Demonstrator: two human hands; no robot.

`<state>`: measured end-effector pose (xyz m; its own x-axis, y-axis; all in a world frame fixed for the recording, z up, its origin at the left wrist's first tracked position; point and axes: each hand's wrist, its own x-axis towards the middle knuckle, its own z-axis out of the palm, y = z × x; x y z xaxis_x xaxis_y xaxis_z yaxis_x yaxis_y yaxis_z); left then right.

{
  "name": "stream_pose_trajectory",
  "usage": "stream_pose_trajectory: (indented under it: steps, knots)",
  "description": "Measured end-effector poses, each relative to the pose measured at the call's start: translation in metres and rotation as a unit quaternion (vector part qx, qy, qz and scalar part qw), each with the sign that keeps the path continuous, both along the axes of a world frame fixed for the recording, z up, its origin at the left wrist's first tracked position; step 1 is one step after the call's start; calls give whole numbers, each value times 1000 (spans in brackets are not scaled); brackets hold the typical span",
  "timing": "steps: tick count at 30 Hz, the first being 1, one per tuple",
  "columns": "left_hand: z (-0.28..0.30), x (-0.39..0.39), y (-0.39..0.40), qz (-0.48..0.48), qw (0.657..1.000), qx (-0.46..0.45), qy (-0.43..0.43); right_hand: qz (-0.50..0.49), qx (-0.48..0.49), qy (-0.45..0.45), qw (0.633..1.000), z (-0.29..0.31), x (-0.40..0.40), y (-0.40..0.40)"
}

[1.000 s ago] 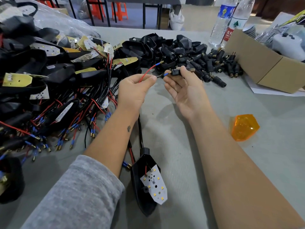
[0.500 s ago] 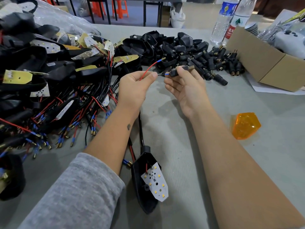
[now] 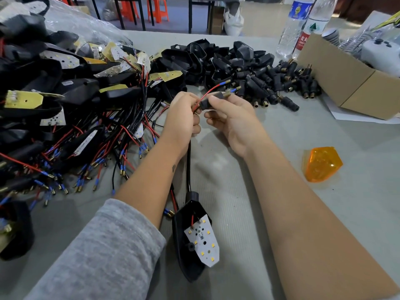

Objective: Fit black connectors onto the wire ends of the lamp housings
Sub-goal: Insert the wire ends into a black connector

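Right hand pinches the black connector level; just beside it, left hand grips the red wire close — likely to steady the feed.

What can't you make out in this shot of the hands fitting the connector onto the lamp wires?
- Head view: how far the wire sits inside the black connector; right hand fingers cover the joint.
- Left hand grip on the red wire; its fingertips are hidden behind its own knuckles.
- Pile of lamp housings: cut off at the left edge.
- Bottle label print: too small to read.
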<state>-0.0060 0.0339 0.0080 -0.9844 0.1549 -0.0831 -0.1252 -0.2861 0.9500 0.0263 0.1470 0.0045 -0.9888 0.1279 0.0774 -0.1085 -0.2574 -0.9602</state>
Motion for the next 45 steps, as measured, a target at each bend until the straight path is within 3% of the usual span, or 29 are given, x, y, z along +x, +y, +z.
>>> stream_pose_trajectory:
  steps: [5, 10, 14, 19, 27, 31, 36, 45]
  knots:
    - [-3, 2, 2, 11, 996, -85, 39, 6, 63, -8, 998, 0, 1, -3]
    - [-6, 1, 1, 9, 990, -129, 51, -6, -7, -31, 999, 2, -1, -5]
    - [-8, 4, -1, -41, 981, -144, 120, -4, -10, -21, 1000, 1, -1, -2]
    - [-7, 2, -3, -34, 982, -133, 132, -13, -8, -25, 1000, 0, -2, -2]
    - [1, -3, -12, 60, 991, 88, 76, -86, -56, -33, 994, -1, -5, 0]
    - [1, -1, -15, 93, 988, -2, 124, -100, -80, -38, 991, -1, -5, 2]
    - [-4, -3, -15, 118, 957, -152, 216, -113, -131, -44, 984, -1, -7, 4]
    - [-9, -2, -12, 63, 938, -222, 258, -125, -254, -47, 958, -2, -6, 11]
